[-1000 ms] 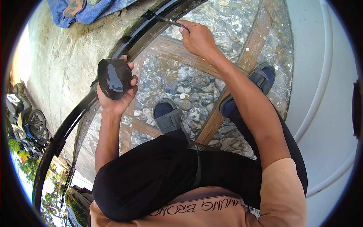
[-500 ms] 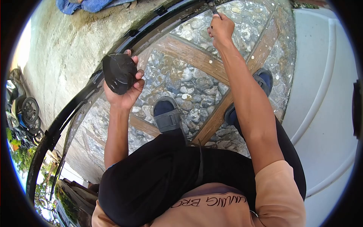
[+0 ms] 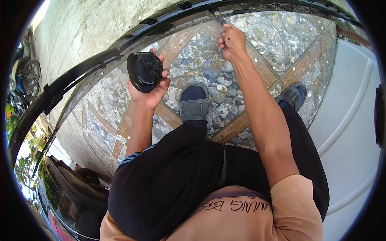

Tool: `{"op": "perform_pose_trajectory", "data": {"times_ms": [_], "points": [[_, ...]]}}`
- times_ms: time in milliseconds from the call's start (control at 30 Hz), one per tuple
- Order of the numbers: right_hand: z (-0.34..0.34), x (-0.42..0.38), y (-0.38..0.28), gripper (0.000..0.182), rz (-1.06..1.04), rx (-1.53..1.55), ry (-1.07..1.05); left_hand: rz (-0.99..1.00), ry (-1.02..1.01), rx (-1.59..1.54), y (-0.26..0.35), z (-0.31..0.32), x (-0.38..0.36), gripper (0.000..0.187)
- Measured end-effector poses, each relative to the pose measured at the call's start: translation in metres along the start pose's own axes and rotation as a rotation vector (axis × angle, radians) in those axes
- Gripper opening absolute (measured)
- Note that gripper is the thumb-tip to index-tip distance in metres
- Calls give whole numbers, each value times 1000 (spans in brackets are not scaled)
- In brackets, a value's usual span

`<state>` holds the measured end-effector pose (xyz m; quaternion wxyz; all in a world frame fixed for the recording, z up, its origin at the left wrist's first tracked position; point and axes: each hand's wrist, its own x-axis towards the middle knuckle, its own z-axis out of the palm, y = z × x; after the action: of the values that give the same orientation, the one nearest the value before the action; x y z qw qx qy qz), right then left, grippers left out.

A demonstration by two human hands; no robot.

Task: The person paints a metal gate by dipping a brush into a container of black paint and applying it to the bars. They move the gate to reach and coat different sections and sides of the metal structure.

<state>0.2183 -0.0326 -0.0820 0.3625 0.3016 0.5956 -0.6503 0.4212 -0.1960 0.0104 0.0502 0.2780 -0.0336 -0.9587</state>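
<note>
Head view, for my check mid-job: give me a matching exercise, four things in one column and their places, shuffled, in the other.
Things
1. Black container
2. Brush-like tool
3. Grey sandals
4. Motorcycles

Places
A. On the feet, over the stone-patterned floor
B. In the right hand, its far end at the long black strip
C. At the far left of the view, in the background
D. In the left hand, near the strip

Right pairs: 1-D, 2-B, 3-A, 4-C
</note>
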Motion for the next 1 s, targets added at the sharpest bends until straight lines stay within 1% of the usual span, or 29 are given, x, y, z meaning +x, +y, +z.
{"op": "perform_pose_trajectory", "data": {"times_ms": [33,133,167,267,400,433,533,667,767,867,967,1000], "points": [[1,3,2,30,-39,55,77,16,-4,-15,1,-3,-4,54],[10,2,17,26,36,67,-17,58,10,-49,-1,-11,-13,55],[15,-3,21,20,98,38,-144,59,17,-60,-1,-13,-16,55],[38,-14,34,18,218,-70,-219,54,19,-76,-2,-13,-20,55],[47,-3,46,15,156,55,-83,68,-5,-92,0,-19,-23,54],[48,-3,50,16,156,-3,-116,65,-1,-106,0,-21,-23,54],[61,-19,54,21,153,-339,-321,55,0,-123,-1,-25,-22,55],[76,-26,62,21,44,-506,-352,87,-20,-127,3,-27,-27,55],[79,-16,63,25,-15,-580,-364,101,-36,-137,5,-30,-33,55],[84,-16,72,27,-111,-553,-153,136,-49,-159,10,-33,-41,55],[87,-40,82,29,-296,-782,-141,182,-28,-159,12,-33,-49,52],[92,-49,82,30,-368,-864,-171,199,-13,-156,12,-33,-53,51]]}}
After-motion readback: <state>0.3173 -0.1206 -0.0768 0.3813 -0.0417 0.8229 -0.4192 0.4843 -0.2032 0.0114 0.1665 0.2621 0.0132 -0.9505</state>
